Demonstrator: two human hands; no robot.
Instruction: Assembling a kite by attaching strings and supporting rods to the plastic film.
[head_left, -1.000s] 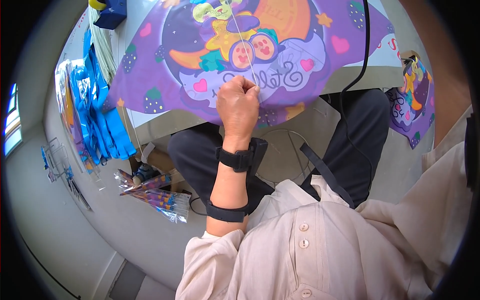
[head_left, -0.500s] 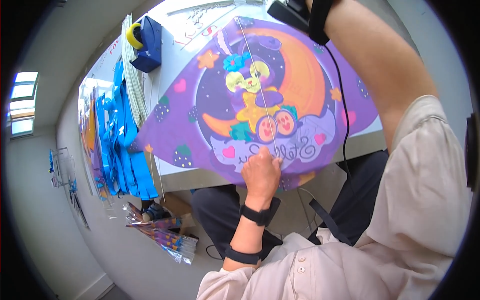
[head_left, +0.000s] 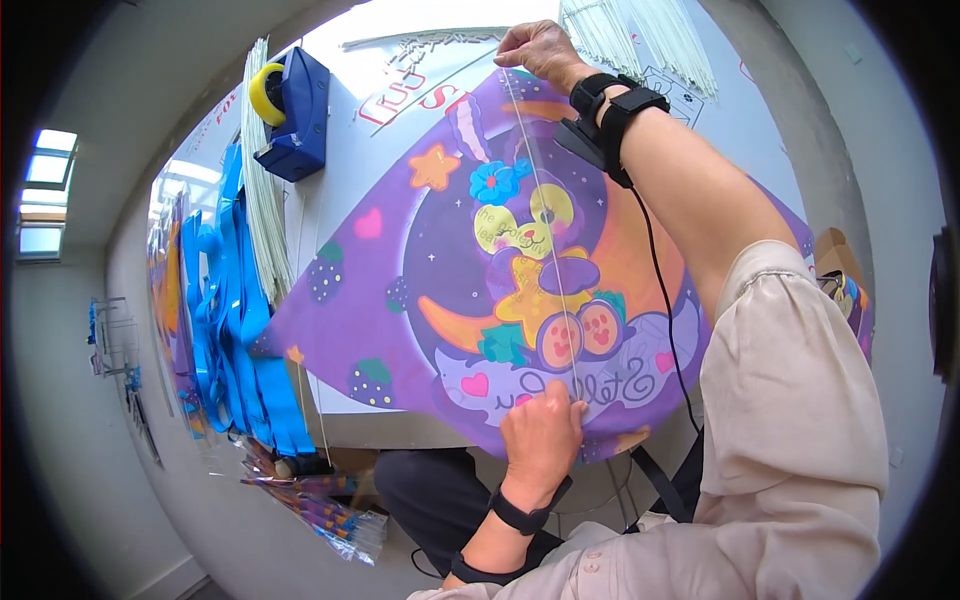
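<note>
Holding the lower end of a thin white rod (head_left: 553, 232), left hand (head_left: 540, 440) curled with the thumb against it. Purple printed sheet (head_left: 470, 280) lies on the white surface (head_left: 355, 185), lower part overhanging the near edge; rod runs up its middle, across the cartoon figure. To the left, blue strips (head_left: 250, 370) hang over the side; beyond them, a dark-blue tape dispenser (head_left: 302, 115). At the sheet's far tip, right hand (head_left: 543, 50) pinches the rod's upper end, fingers narrow. Farthest: bundled pale sticks (head_left: 680, 45).
</note>
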